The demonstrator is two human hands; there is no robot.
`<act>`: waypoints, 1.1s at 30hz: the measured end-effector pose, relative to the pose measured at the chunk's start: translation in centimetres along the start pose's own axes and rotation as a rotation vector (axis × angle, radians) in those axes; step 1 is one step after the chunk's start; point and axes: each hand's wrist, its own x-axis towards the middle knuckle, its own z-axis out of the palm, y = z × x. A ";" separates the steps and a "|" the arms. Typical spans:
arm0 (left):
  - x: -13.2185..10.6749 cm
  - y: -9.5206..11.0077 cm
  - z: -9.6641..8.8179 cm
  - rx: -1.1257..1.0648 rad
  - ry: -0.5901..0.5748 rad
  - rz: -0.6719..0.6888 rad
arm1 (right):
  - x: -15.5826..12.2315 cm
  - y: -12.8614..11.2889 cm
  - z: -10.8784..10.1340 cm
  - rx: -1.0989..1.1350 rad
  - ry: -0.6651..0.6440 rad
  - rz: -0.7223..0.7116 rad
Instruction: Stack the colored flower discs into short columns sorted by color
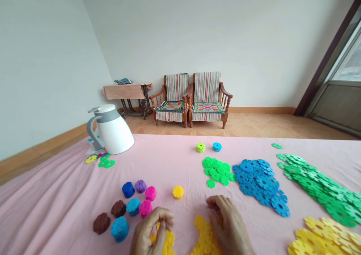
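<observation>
Yellow notched plastic snowflake discs [204, 238] lie loose at the near edge, in two groups under and between my hands. My left hand [150, 230] is over the left group, its fingers curled toward the thumb; whatever is between them is hidden. My right hand [229, 225] bends over the right group with fingers together, and yellow shows between thumb and fingers. A short yellow stack [178, 192] stands just beyond, between the hands. Left of my left hand are stacked discs: pink [146, 208], light blue [120, 229], brown [101, 223], dark blue [128, 189] and purple [140, 186].
Loose bright green [218, 170], blue [256, 180], darker green [318, 183] and yellow discs [324, 238] spread rightward on the pink cloth [169, 161]. Lime [200, 147] and blue stacks [217, 147] stand farther back. A white jug [117, 133] is at left; two chairs [207, 93] stand beyond.
</observation>
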 end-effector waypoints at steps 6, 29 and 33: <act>0.1 0.3 0.1 0.040 -0.011 0.030 | 0.4 -0.8 -1.0 -0.039 -0.111 0.060; -1.7 3.6 -5.1 0.454 -0.532 -0.083 | 0.4 -0.5 -1.4 -0.065 -0.075 0.007; -1.6 3.3 -4.6 0.465 -0.537 -0.085 | 0.5 -0.4 -1.4 -0.064 -0.080 0.013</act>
